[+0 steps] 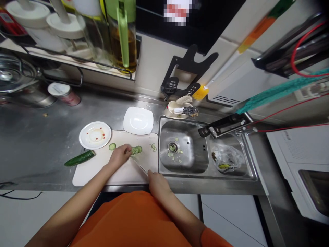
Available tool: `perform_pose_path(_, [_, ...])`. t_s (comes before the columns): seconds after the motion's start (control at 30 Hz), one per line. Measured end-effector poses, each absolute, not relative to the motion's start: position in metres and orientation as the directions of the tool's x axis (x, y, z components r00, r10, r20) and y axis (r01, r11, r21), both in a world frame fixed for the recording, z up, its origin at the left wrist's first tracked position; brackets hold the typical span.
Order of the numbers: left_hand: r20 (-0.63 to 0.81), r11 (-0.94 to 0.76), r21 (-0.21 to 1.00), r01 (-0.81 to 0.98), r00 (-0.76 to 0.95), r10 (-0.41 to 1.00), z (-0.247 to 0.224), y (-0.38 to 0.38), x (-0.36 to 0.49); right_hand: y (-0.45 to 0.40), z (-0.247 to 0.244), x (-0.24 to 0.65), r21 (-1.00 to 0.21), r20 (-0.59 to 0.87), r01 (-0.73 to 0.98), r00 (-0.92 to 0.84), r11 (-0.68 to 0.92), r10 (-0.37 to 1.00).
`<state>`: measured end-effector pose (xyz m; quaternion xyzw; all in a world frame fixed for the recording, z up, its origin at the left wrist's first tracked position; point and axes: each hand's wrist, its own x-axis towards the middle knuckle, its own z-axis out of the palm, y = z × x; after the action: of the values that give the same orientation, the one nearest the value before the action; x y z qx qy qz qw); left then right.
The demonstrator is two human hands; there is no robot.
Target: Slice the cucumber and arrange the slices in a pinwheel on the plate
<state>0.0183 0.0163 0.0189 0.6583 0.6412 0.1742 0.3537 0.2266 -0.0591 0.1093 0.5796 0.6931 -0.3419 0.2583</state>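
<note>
On the white cutting board [118, 175], my left hand [120, 155] has its fingers curled against a row of thin cucumber slices [136, 150]. My right hand [158, 185] is closed round the handle of a knife [138, 164]; its narrow blade points up and left, the tip close to my left fingertips. One loose cucumber slice [112, 146] lies left of that hand, and some thin cucumber strips [153, 147] lie at the board's right. A piece of whole cucumber [80, 158], cut at one end, straddles the board's left edge.
Behind the board stand a white square plate [138, 120] and a round plate [88, 141] with red bits. To the right, a steel sink [195, 159] holds scattered slices near its drain; a plastic bag [228, 157] sits in the second basin. A condiment shelf [102, 67] overhangs the back left.
</note>
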Motion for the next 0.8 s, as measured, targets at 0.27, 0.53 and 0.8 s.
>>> perform_pose_path(0.27, [-0.172,0.145,0.642,0.753,-0.043,0.984,0.021,0.0,-0.003,-0.058,0.11,0.226,-0.182,-0.753,0.979,-0.2,0.094,0.627])
perform_pose_path(0.53, [-0.039,0.034,0.618,0.786,-0.013,0.999,0.008,-0.017,-0.005,-0.053,0.112,0.216,-0.189,-0.732,0.976,-0.215,0.11,0.647])
perform_pose_path(0.8, [-0.032,0.037,0.591,0.806,-0.022,0.999,0.002,-0.019,-0.003,-0.044,0.114,0.192,-0.2,-0.691,0.966,-0.257,0.163,0.676])
